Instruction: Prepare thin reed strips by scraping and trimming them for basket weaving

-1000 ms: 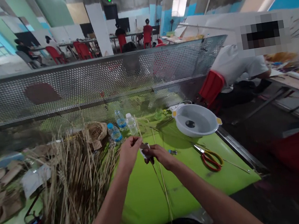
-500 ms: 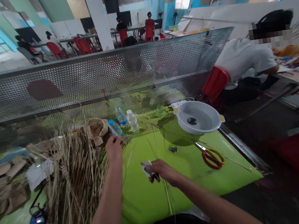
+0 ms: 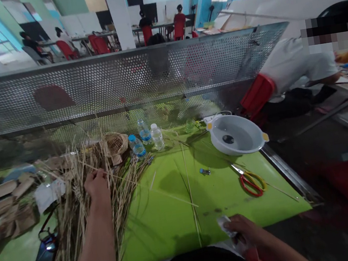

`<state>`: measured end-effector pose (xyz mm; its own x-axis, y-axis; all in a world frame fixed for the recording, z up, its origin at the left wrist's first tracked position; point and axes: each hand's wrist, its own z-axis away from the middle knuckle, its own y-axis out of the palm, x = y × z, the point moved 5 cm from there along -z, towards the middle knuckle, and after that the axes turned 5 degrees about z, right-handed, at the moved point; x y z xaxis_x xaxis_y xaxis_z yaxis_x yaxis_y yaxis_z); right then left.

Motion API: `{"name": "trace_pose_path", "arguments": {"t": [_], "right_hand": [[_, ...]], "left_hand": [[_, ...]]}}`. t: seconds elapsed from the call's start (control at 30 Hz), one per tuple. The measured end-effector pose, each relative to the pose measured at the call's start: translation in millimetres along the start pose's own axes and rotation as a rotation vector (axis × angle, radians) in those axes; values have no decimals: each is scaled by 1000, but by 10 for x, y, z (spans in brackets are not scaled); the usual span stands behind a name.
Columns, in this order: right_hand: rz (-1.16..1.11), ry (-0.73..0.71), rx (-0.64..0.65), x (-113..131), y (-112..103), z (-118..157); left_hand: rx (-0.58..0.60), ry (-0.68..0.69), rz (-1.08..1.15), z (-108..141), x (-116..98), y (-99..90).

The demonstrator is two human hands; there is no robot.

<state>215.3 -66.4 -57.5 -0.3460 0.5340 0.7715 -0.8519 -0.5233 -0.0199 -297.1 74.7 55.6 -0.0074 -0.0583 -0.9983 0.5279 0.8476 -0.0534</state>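
The strand (image 3: 177,198) slants over the desk (image 3: 168,247), from the left hand (image 3: 96,185) toward the near right; that hand's grip is closed, apparently pinching it. Straw (image 3: 74,237) lies beneath this nearer hand, long axis running mostly away from the wearer. The right hand (image 3: 244,230), well apart, pinches a white piece (image 3: 224,224). Beyond it: scissors (image 3: 242,173), then basin (image 3: 238,148).

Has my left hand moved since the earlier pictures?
Yes: your left hand has moved left, away from the blue-capped bottle, over the dry stalks.
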Motion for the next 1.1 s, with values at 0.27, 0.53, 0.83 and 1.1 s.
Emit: {"name": "trace_pose_path", "arguments": {"t": [0.27,0.53,0.83,1.1], "right_hand": [[132,-193,-185,525,-266,-296],[40,-362,54,1641,645,-893],[95,-465,-164,1902,586,-950],[91,-528,-48,2082,687,-949]], "left_hand": [[326,-10,-78,548,-213,490],[595,50,-87,1473,-305,1062],[581,62,-67,1463,-396,990],[607,19,-29,1555,-369,1098]]}}
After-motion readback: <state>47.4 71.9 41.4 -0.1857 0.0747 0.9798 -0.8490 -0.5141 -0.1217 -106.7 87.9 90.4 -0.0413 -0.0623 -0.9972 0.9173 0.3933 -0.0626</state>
